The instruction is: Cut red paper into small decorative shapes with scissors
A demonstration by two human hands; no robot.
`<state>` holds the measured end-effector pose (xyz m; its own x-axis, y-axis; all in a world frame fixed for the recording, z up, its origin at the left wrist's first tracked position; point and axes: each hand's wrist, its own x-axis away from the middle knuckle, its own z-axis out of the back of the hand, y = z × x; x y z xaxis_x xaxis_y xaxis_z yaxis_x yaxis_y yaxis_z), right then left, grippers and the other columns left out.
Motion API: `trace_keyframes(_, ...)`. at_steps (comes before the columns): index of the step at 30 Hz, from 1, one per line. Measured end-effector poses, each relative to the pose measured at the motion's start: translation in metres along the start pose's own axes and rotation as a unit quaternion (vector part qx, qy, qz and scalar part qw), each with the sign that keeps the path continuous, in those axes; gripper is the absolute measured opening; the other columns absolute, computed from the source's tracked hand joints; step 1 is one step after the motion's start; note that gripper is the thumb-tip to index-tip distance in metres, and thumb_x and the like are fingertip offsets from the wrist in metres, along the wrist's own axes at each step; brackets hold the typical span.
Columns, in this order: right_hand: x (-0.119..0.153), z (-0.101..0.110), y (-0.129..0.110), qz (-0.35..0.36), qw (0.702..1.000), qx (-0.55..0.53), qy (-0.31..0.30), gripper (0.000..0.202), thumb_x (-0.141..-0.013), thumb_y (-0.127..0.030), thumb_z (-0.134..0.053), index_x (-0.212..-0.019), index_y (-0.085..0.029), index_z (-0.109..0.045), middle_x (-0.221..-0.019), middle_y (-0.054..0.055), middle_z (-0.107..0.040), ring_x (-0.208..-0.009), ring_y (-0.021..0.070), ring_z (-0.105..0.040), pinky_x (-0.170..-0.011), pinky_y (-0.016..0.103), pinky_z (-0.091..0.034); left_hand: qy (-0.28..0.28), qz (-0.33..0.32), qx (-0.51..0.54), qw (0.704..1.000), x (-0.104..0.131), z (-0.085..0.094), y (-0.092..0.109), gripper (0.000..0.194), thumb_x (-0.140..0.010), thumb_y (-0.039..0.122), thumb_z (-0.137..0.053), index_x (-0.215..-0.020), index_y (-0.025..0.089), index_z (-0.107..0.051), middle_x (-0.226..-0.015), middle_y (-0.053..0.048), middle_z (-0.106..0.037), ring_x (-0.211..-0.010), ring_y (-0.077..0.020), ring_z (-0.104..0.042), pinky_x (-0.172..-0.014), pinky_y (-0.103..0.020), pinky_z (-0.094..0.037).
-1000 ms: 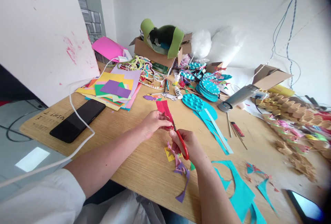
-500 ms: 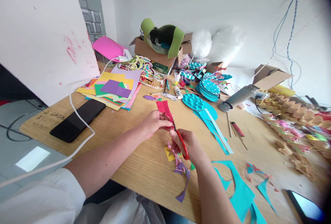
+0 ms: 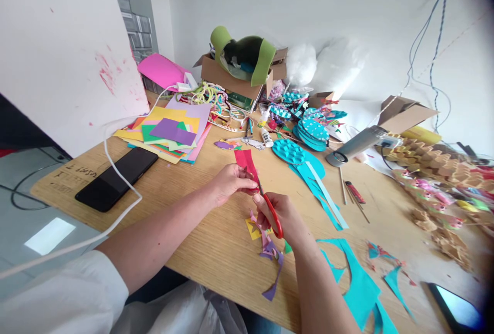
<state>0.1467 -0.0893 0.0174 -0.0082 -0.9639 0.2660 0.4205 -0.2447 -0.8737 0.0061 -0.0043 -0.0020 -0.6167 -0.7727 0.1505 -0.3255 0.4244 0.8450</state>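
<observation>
Over the middle of the table, my left hand (image 3: 233,183) pinches a strip of red paper (image 3: 244,160), whose far end sticks out beyond the fingers. My right hand (image 3: 281,215) is wrapped round red-handled scissors (image 3: 273,214). The scissor blades point up and left and meet the red paper close to my left fingertips; how wide they are apart is hard to make out. Beneath the hands lie purple paper scraps (image 3: 272,254) and a yellow scrap (image 3: 252,229) with a cut-out in it.
A black phone (image 3: 118,177) and a white cable (image 3: 111,159) lie left, near stacked coloured paper (image 3: 173,136). Turquoise offcuts (image 3: 357,293) are at the right front. Glue bottles (image 3: 266,137), turquoise ovals (image 3: 287,152) and a grey cylinder (image 3: 357,146) stand or lie farther back.
</observation>
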Motion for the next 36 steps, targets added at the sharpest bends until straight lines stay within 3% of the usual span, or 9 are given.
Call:
trace_keyframes(22, -0.001, 0.0004, 0.002, -0.001, 1.0, -0.004, 0.003, 0.052, -0.071, -0.067, -0.063, -0.057, -0.02, -0.047, -0.046, 0.0, -0.059, -0.038, 0.0115, -0.053, -0.039, 0.021, -0.039, -0.001, 0.0, -0.009, 1.0, -0.0002, -0.0004, 0.0004, 0.036, -0.056, 0.01, -0.076, -0.09, 0.009, -0.063, -0.067, -0.002, -0.066, -0.06, -0.0113, -0.062, -0.061, -0.024, -0.048)
trace_keyframes(28, -0.0018, 0.0016, 0.0049, 0.001, 1.0, 0.01, 0.001, 0.052, -0.073, -0.067, -0.061, -0.058, -0.019, -0.05, -0.048, 0.001, -0.059, -0.039, 0.0124, -0.055, -0.04, 0.021, -0.04, 0.007, -0.022, -0.02, 1.0, -0.0013, 0.0024, -0.0019, 0.031, -0.055, 0.012, -0.077, -0.078, 0.011, -0.056, -0.066, -0.001, -0.063, -0.06, -0.0111, -0.061, -0.061, -0.026, -0.05)
trace_keyframes(36, -0.0011, 0.0032, 0.005, 0.003, 1.0, 0.007, -0.007, 0.049, -0.074, -0.063, -0.063, -0.058, -0.019, -0.052, -0.049, 0.001, -0.06, -0.04, 0.012, -0.055, -0.04, 0.021, -0.04, 0.006, -0.02, -0.036, 0.999, -0.0019, 0.0031, -0.0018, 0.033, -0.056, 0.011, -0.076, -0.078, 0.012, -0.052, -0.066, 0.0, -0.063, -0.06, -0.0117, -0.062, -0.061, -0.027, -0.05)
